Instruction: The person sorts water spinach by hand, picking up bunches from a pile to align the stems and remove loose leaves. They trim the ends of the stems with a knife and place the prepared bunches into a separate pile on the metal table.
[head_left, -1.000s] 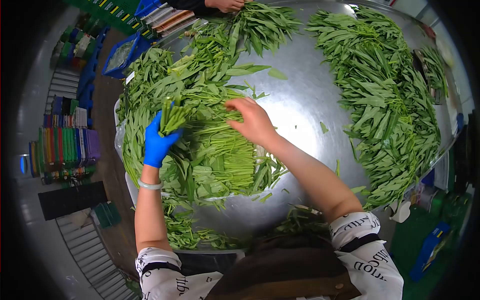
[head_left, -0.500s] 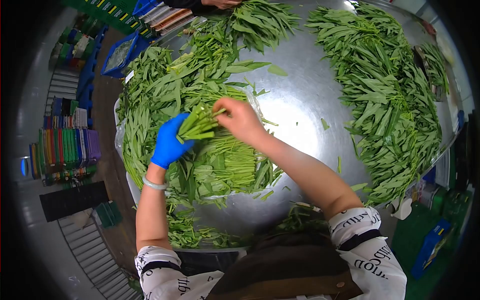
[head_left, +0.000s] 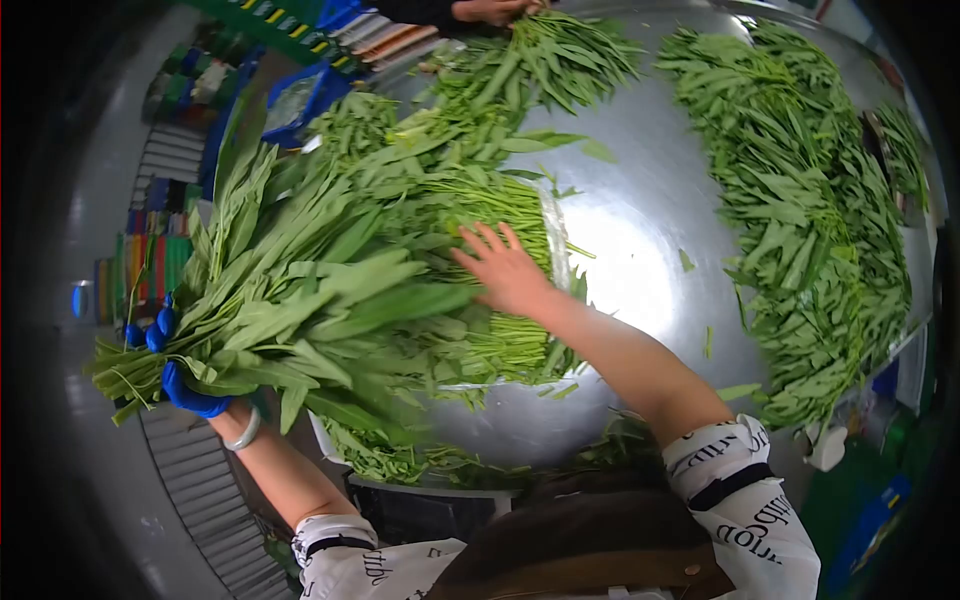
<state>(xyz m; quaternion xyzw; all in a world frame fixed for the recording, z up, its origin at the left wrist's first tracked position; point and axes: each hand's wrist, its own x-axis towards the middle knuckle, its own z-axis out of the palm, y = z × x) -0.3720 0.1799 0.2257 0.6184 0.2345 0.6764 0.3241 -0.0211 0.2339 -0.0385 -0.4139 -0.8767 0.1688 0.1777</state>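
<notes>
My left hand (head_left: 185, 375), in a blue glove, is wrapped round the stems of a large bunch of water spinach (head_left: 290, 270) at the far left. The cut stem ends stick out past the glove, and the long leaves fan to the right across the pile. My right hand (head_left: 510, 272) is bare, its fingers spread over a heap of water spinach stems (head_left: 505, 345). Clear plastic (head_left: 555, 235) shows along the right side of that heap. Leaves of the held bunch hide much of the heap's left part.
A long row of water spinach (head_left: 790, 220) lies on the right of the metal table (head_left: 640, 250). At the top, a co-worker's hand (head_left: 495, 10) is at another bunch (head_left: 570, 60). A blue crate (head_left: 300, 105) stands at the upper left, with coloured crates (head_left: 150, 265) stacked beyond.
My left hand has swung out to the left with the bunch, whose leaves now spread into view. My right hand has let go of the stems and opened, moving slightly right and down.
</notes>
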